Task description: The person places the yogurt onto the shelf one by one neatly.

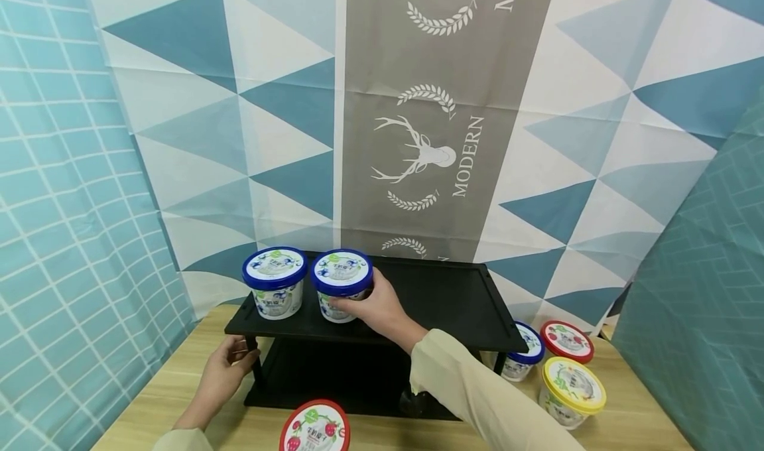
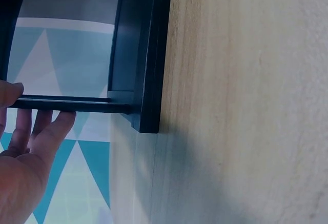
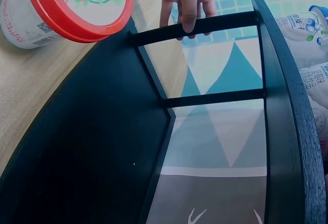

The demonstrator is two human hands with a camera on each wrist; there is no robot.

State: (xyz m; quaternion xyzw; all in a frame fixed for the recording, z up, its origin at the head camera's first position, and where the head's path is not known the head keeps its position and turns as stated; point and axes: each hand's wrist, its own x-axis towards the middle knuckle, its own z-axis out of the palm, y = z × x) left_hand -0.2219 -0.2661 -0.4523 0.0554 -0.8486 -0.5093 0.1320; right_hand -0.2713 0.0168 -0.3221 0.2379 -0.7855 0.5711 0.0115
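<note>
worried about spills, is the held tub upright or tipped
Upright: the held tub has its blue lid facing up, bottom toward the black shelf.

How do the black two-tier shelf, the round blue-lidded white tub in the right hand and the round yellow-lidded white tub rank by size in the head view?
1. Black shelf
2. Held blue-lidded tub and yellow-lidded tub: they look alike, so unranked.

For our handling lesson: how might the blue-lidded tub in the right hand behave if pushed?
Upright, the blue-lidded tub would probably slide, not roll. Its lid overhangs a narrower base, so pushing high might tip it.
</note>
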